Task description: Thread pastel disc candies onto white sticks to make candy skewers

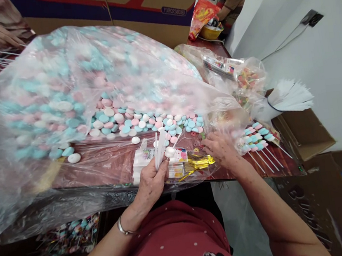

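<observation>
The left hand (152, 176) pinches white sticks (160, 146) between thumb and fingers; small rings (193, 134) lie just beside the curled right hand (221, 148), whose grip I cannot tell. Picking seems the present step; the next move calls for precision.

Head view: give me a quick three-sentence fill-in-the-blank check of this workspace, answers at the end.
The wearer's hand holding white sticks is the ____ one.
The loose candies are pink, white and ____.
Skewered candies lie to the ____ of the wearer's right hand.

Missing words: left; blue; right.
</observation>
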`<action>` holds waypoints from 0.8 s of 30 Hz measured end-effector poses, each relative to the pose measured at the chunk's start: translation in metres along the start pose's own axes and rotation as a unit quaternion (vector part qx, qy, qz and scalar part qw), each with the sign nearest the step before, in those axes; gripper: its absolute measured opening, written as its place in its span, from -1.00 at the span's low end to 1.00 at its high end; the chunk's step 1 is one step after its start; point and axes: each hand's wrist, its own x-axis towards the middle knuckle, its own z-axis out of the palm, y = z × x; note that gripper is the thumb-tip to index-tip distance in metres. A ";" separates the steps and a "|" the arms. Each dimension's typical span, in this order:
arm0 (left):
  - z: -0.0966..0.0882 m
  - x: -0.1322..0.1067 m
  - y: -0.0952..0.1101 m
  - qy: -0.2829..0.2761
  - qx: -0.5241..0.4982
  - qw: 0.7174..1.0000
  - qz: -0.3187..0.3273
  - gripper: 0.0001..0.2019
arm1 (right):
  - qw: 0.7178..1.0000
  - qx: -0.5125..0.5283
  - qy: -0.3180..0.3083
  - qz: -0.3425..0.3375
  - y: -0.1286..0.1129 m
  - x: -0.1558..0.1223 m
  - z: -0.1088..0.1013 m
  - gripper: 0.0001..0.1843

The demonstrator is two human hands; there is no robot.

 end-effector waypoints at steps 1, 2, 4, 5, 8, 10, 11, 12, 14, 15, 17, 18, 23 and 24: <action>0.000 0.000 0.000 0.000 0.001 1.000 -0.002 -0.72 | 1.000 -0.007 0.001 -0.008 -0.002 0.000 0.002 -0.82; 0.000 0.000 0.001 -0.001 0.002 1.000 -0.002 -0.72 | 1.000 -0.007 0.005 -0.014 -0.004 0.001 0.004 -0.82; 0.000 -0.001 0.003 -0.003 0.004 1.000 0.000 -0.73 | 0.999 0.002 0.025 -0.023 -0.006 0.003 0.007 -0.81; 0.001 -0.001 0.004 -0.003 0.004 1.000 0.003 -0.74 | 0.999 0.007 0.039 -0.024 -0.006 0.005 0.008 -0.81; 0.001 0.000 0.005 -0.005 0.006 1.000 0.010 -0.75 | 0.996 0.009 0.082 -0.013 -0.007 0.009 0.008 -0.80; 0.001 0.000 0.004 -0.004 0.009 1.000 0.011 -0.75 | 0.996 0.002 0.091 -0.011 -0.010 0.012 0.008 -0.81; 0.000 0.000 0.003 -0.003 0.011 1.000 0.010 -0.75 | 0.996 -0.003 0.088 -0.016 -0.013 0.013 0.009 -0.81; 0.000 0.000 0.003 -0.002 0.014 1.000 0.010 -0.75 | 0.996 -0.006 0.082 -0.022 -0.015 0.014 0.010 -0.81; 0.000 0.000 0.003 -0.004 0.020 1.000 0.010 -0.75 | 0.997 -0.008 0.066 -0.033 -0.019 0.017 0.012 -0.82; 0.000 0.000 0.003 -0.006 0.023 1.000 0.009 -0.74 | 0.998 -0.006 0.058 -0.032 -0.021 0.018 0.012 -0.82; 0.000 -0.001 0.003 -0.010 0.024 1.000 0.007 -0.73 | 0.999 -0.003 0.036 -0.023 -0.025 0.021 0.013 -0.81; 0.000 -0.001 0.003 -0.011 0.023 1.000 0.006 -0.73 | 1.000 -0.005 0.022 -0.013 -0.027 0.022 0.012 -0.81; -0.001 -0.001 0.002 -0.009 0.029 0.999 0.008 -0.73 | 0.998 -0.043 -0.013 0.033 -0.039 0.026 0.005 -0.77; -0.001 -0.001 0.002 -0.009 0.033 0.999 0.010 -0.73 | 0.999 -0.042 -0.011 0.030 -0.040 0.026 0.004 -0.76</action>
